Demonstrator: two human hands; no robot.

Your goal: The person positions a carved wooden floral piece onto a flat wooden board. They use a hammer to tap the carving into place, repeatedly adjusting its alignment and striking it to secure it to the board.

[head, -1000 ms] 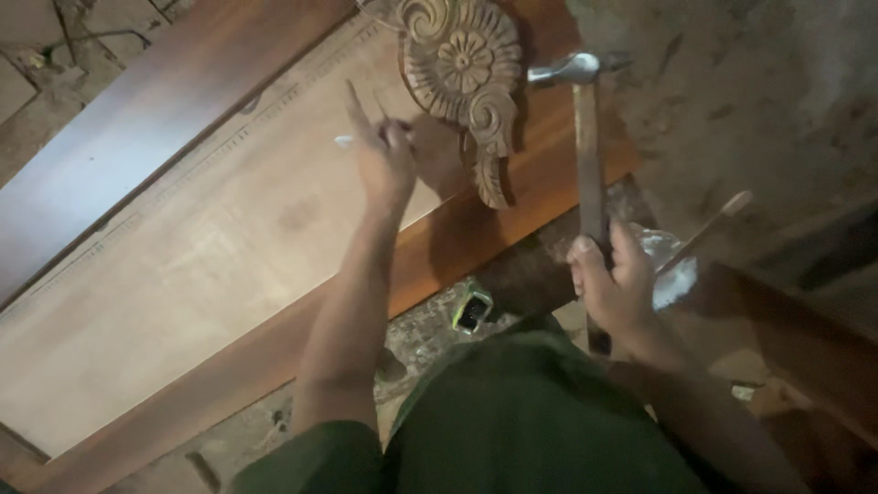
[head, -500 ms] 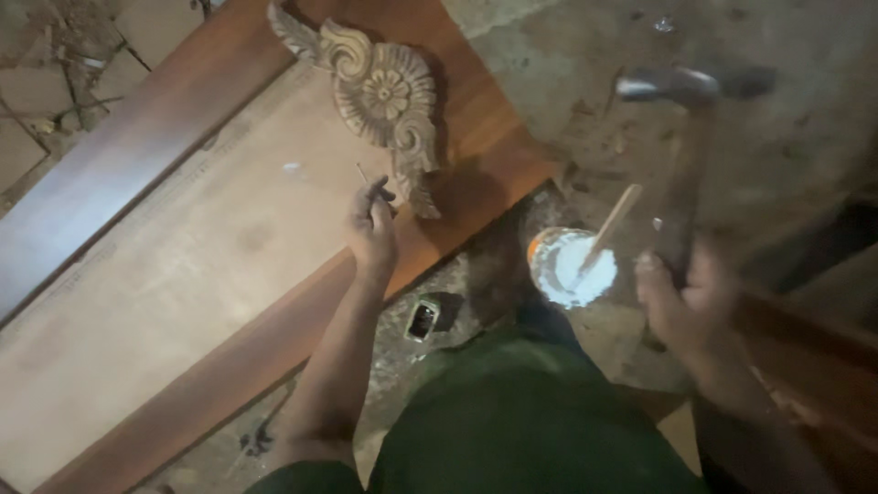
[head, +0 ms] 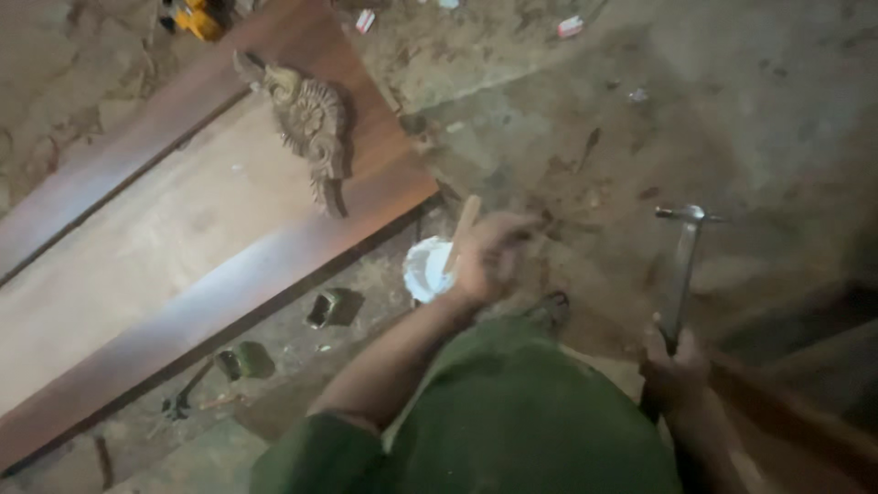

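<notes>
Hammer (head: 681, 274): I see it upright in my right hand (head: 672, 366), head up, shaft rising from the fist over the dirt floor (head: 732, 119).
Right grip: closed around the lower end of the hammer shaft.
Left hand (head: 489, 256): over the floor just off the panel's near right corner, fingers curled; I cannot tell whether they pinch anything.
Cup (head: 425, 270): white, on the floor, touching the left hand's near side, a pale stick (head: 462, 233) leaning out of it.
Panel (head: 165, 247): long wooden board with darker rails, lying on the floor to my left, well apart from the hammer.
Carving (head: 311, 128): ornate wooden rosette lying on the panel near its far right corner.
Tins (head: 334, 306): two small dark ones on the floor beside the panel's near edge.
Yellow tool (head: 197, 16): at the far left, past the panel.
</notes>
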